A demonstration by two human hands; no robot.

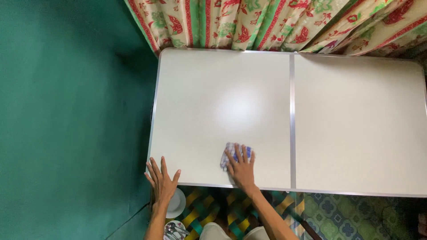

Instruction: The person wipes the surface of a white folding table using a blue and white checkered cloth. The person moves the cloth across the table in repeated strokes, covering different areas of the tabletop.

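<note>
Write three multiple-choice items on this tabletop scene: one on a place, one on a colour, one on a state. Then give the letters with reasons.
1. Where does the left hand rest?
A. on the table's near left corner
B. on the curtain
C. on the far right corner

2. What colour is the wall beside the table?
A. yellow
B. green
C. white

3. How is the right hand on the cloth?
A. clenched in a fist
B. lifted clear above it
C. pressed flat, fingers spread

Answers: 1 A, the palm lies at the near left edge. 2 B, the wall is plainly green. 3 C, the fingers fan out over the blue-and-white cloth.
</note>
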